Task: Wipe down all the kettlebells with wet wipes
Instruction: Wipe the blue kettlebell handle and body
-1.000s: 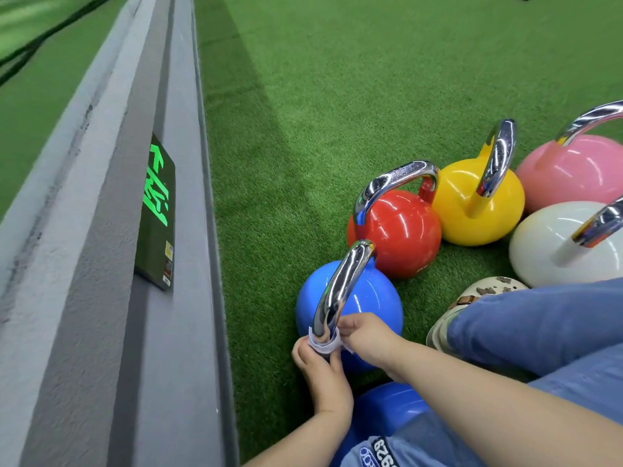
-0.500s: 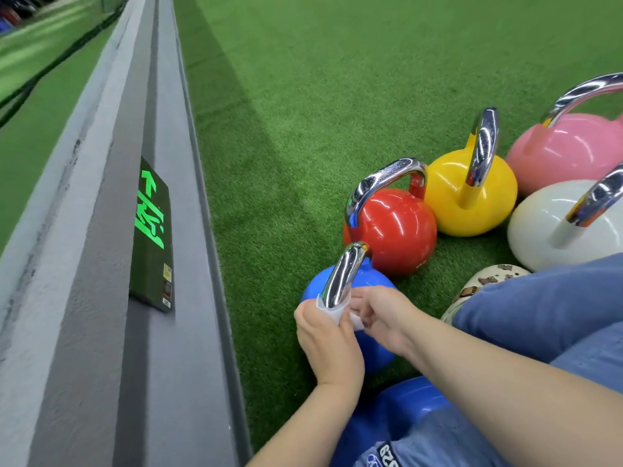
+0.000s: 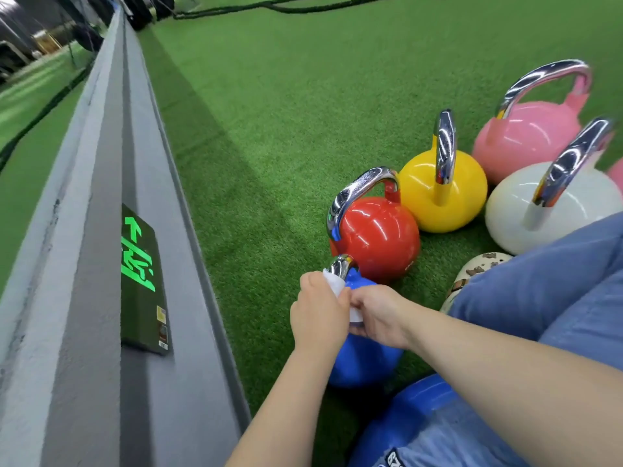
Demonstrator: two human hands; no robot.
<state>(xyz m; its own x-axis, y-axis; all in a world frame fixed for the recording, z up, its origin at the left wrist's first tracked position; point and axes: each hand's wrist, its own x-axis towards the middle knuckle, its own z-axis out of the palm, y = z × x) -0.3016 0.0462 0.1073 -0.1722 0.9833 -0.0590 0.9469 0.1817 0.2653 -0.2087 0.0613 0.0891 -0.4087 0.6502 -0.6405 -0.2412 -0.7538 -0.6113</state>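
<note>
We see green artificial grass (image 3: 269, 96) as the floor, and a grey low wall (image 3: 84, 298) with a green exit sign (image 3: 143, 281).

A glossy blue kettlebell (image 3: 365, 360) with a chrome handle stands upright on the green turf directly under both hands, a white wet wipe (image 3: 334, 285) wrapped round its handle. Just beyond the hands stands a shiny red kettlebell (image 3: 377, 237), then a yellow one (image 3: 421, 187). Farther right stand a white kettlebell (image 3: 515, 214) and a pink one (image 3: 526, 139), all upright with chrome handles.
</note>
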